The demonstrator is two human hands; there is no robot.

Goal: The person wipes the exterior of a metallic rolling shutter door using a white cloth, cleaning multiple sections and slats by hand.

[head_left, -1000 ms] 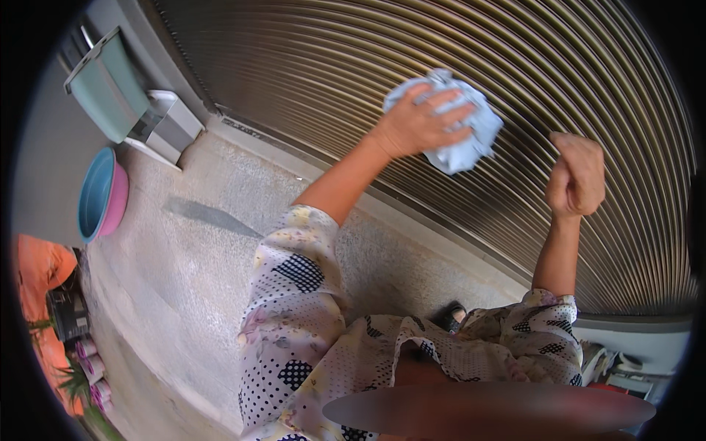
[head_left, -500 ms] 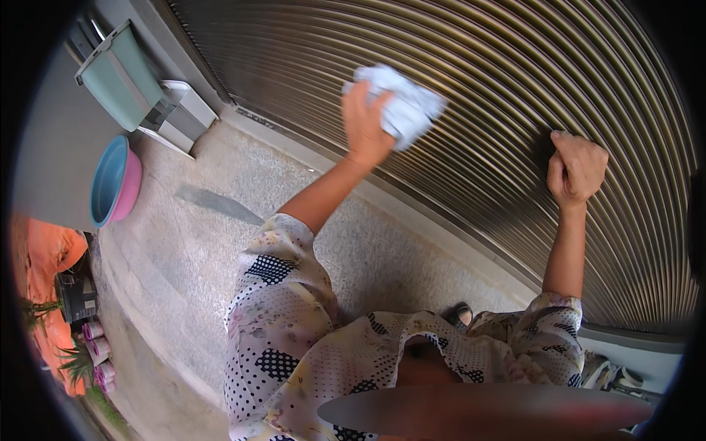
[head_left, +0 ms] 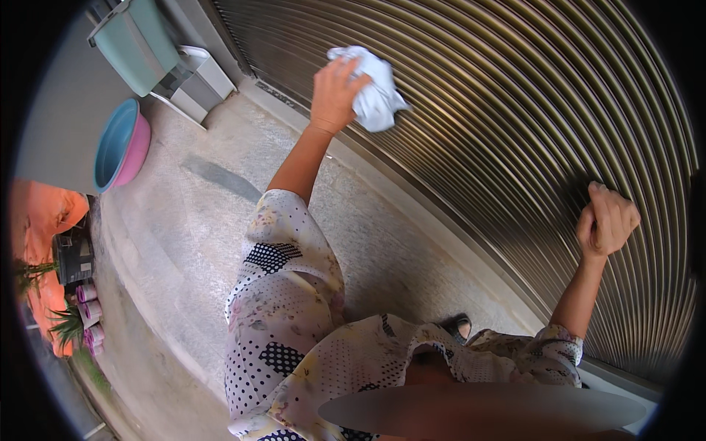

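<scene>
The fingers of the left hand are bent over a crumpled pale blue cloth, grasping it by its near side; the thumb's exact hold is hard to make out. The cloth lies to the right of those fingers, over the ribs of a metal shutter, above the shutter's lower edge and toward its left end. Its longer axis slants from upper left to lower right, roughly along the ribs. The left hand is plainly the nearer one. The right hand is well apart, farther along the shutter to the right, its fingers clenched in a loose fist with nothing visible inside; whether the knuckles touch the ribs, I cannot tell.

Counted outward: two hands, one cloth, one shutter. Below the shutter's lower edge spreads one concrete floor, with one dark sandal showing on a foot near that edge. By the floor's upper left corner stand one pale green panel-like piece over one white and grey base, and one basin, blue inside and pink outside. Along the floor's left edge are one orange sheet, one dark box, one spiky plant and about three pink-and-white rolls.
</scene>
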